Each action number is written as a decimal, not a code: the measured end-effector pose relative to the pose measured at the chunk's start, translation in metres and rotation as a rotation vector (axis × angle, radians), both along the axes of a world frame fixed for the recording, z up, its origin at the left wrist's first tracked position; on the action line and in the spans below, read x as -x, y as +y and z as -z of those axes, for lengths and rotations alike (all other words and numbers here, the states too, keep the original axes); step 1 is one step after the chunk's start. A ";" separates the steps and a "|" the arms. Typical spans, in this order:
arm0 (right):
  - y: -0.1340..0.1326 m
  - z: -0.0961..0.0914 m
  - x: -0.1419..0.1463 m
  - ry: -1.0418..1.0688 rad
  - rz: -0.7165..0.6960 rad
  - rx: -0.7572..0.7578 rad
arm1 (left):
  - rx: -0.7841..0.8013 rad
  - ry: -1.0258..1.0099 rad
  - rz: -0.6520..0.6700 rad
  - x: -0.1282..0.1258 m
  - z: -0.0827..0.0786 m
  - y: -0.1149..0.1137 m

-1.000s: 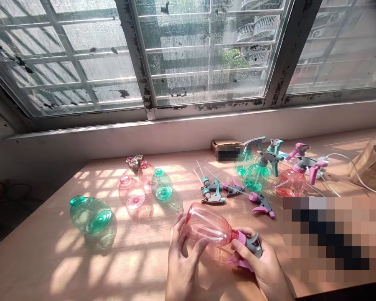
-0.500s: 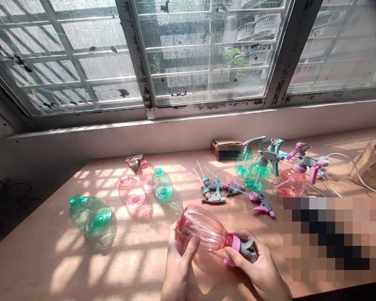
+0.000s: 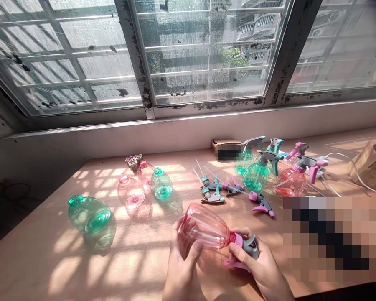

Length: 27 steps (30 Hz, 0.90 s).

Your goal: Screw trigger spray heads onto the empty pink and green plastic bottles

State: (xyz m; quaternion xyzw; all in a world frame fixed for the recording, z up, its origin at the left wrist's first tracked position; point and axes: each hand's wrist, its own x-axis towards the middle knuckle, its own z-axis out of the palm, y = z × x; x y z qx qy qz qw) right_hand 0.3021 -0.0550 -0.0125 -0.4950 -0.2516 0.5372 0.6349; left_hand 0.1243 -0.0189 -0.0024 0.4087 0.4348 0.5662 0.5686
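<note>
A clear pink spray bottle (image 3: 207, 228) lies nearly sideways between my two hands, its base to the left and its neck to the right. My left hand (image 3: 186, 255) is wrapped round the base end, thumb on the near side. At the neck, my right hand (image 3: 257, 259) grips the pink collar and grey spray head (image 3: 250, 246), which sits on the bottle's mouth. Its pink trigger (image 3: 238, 265) points down toward me. Beyond the bottle lie several loose spray heads (image 3: 212, 195) in grey with teal or pink, their thin tubes sticking out.
At left stand open bottles without heads: a green one (image 3: 89, 214), pink ones (image 3: 131, 192) and a smaller green one (image 3: 161, 184). Bottles with heads, green (image 3: 256, 175) and pink (image 3: 290, 182), stand at back right. Behind are a cardboard box (image 3: 217, 146), a paper bag (image 3: 368, 167) and a white cable.
Both hands and the pink spray bottle have shifted slightly to the right. The grip of each hand looks much the same, and the other bottles stay in place.
</note>
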 end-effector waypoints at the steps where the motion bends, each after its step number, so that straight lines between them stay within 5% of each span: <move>1: 0.000 0.000 0.002 -0.018 -0.007 -0.008 | -0.002 0.054 -0.023 0.002 0.003 0.001; 4: 0.000 -0.003 0.006 -0.042 -0.019 -0.027 | 0.002 0.150 -0.030 0.004 0.009 0.005; 14: 0.001 -0.005 -0.002 0.003 0.088 0.058 | -0.048 0.007 0.150 0.001 0.009 0.003; 22: -0.001 -0.007 0.007 -0.028 0.035 -0.013 | -0.008 0.135 0.014 0.000 0.014 0.002; 27: 0.000 -0.005 0.002 -0.031 0.038 0.049 | 0.009 0.163 0.067 0.003 0.006 0.002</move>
